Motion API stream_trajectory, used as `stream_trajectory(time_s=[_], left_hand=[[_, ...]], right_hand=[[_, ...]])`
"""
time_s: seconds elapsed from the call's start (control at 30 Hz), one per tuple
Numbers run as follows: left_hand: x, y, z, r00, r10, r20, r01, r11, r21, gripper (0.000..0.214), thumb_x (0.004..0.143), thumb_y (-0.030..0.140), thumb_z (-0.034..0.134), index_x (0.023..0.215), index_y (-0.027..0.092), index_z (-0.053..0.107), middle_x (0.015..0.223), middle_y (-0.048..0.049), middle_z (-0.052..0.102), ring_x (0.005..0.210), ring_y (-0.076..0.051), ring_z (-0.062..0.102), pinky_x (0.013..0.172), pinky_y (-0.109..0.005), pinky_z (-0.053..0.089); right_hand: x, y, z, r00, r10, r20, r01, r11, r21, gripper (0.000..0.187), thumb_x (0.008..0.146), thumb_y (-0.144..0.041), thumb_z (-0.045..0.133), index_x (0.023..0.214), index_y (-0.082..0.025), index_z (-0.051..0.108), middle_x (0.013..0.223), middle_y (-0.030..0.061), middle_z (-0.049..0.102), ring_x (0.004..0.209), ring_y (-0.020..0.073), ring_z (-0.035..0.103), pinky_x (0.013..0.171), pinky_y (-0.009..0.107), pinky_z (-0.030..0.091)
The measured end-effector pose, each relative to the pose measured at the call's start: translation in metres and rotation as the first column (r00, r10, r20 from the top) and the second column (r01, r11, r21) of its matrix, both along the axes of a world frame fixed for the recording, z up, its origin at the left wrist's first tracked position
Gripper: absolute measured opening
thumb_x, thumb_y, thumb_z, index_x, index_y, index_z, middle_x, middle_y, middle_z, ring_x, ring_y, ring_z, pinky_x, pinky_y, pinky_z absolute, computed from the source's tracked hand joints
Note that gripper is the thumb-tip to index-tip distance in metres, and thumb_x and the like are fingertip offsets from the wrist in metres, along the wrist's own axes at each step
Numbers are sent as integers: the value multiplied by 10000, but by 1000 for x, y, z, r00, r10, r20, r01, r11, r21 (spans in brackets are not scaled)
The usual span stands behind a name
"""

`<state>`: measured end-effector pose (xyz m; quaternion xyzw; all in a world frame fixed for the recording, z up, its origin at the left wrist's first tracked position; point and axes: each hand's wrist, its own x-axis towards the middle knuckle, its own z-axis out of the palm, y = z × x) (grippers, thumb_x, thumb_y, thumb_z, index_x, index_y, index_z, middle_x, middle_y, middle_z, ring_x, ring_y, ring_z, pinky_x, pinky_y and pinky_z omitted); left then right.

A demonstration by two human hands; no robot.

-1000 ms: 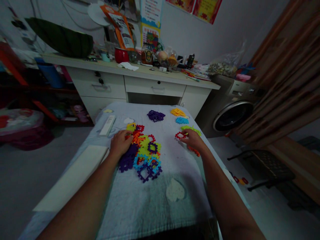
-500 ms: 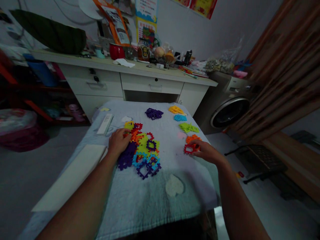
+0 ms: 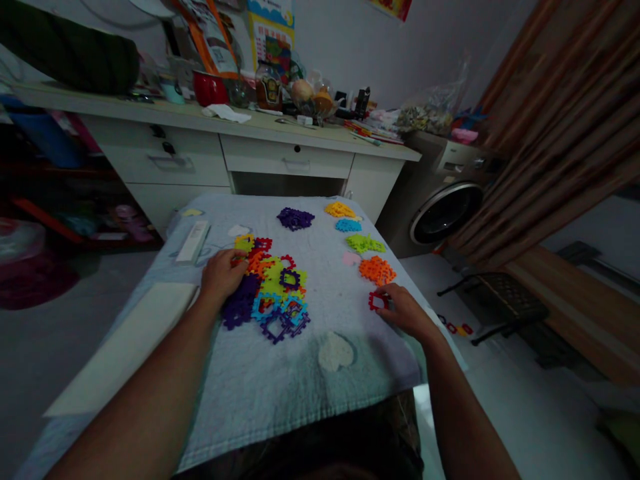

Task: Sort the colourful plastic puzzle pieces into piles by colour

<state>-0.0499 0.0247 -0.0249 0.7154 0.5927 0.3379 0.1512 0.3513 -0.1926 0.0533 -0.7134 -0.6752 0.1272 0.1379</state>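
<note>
A mixed heap of coloured plastic puzzle pieces (image 3: 273, 293) lies mid-table on a pale blue towel (image 3: 300, 373). My left hand (image 3: 220, 275) rests on the heap's left edge with its fingers curled over the pieces. My right hand (image 3: 403, 310) lies near the towel's right edge, its fingertips on a red square piece (image 3: 377, 301). Sorted small piles sit along the right and far side: orange (image 3: 377, 270), green (image 3: 365, 243), light blue (image 3: 349, 225), yellow (image 3: 340, 210) and purple (image 3: 295, 218).
A white flat box (image 3: 193, 241) lies at the towel's far left, a white board (image 3: 125, 347) on the near left. A cluttered white desk (image 3: 280, 157) stands behind, a washing machine (image 3: 443, 200) to its right, a black chair (image 3: 503, 307) and loose red pieces (image 3: 457, 328) on the floor.
My right hand has carried the red piece from beside the green pile back toward me, past the orange pile, and lowered it onto the towel. My left hand stayed on the heap. The camera tilted down.
</note>
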Motion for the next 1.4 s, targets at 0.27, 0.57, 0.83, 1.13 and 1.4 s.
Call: stream_trajectory(time_s=[0.27, 0.57, 0.83, 1.13, 1.4], left_hand=[[2, -1, 2, 999, 16, -51, -15, 1000, 17, 338, 787, 384, 525, 1023, 203, 686, 1121, -102, 676, 1055, -295, 608, 943, -424, 476], [0, 0, 1, 999, -19, 40, 19, 1000, 5, 375, 780, 436, 513, 996, 186, 691, 1102, -96, 679, 1045, -270, 615, 943, -385, 474], [4, -9, 10, 978, -24, 207, 31, 999, -27, 393, 805, 511, 510, 973, 201, 682, 1080, -63, 687, 1016, -240, 622, 960, -364, 469], [5, -10, 10, 992, -30, 125, 30, 1000, 3, 360, 804, 471, 529, 984, 201, 685, 1086, -70, 678, 1025, -239, 615, 931, -357, 472], [4, -9, 8, 997, -32, 73, 32, 999, -3, 338, 803, 436, 542, 1005, 209, 689, 1086, -63, 676, 1063, -241, 600, 916, -353, 469]], right_hand=[[19, -19, 8, 998, 65, 13, -64, 995, -77, 409, 684, -91, 611, 1082, -178, 652, 1133, 99, 639, 1043, 242, 573, 972, 382, 412], [-4, -3, 9, 996, 92, 16, -92, 996, -7, 424, 724, -136, 646, 1142, -192, 610, 1222, 110, 594, 1179, 267, 515, 1025, 425, 384], [-91, 59, 22, 924, 372, -88, -365, 927, 86, 404, 808, -254, 694, 1196, -194, 598, 1197, 111, 621, 1126, 254, 565, 1005, 427, 421], [-151, 81, -7, 846, 502, -179, -477, 863, 166, 439, 809, -397, 720, 1153, -152, 600, 1109, 111, 584, 1034, 235, 545, 939, 377, 438], [-153, 92, -28, 880, 425, -213, -353, 884, 306, 383, 866, -258, 635, 1237, -195, 561, 1246, 115, 589, 1164, 249, 508, 1025, 419, 365]])
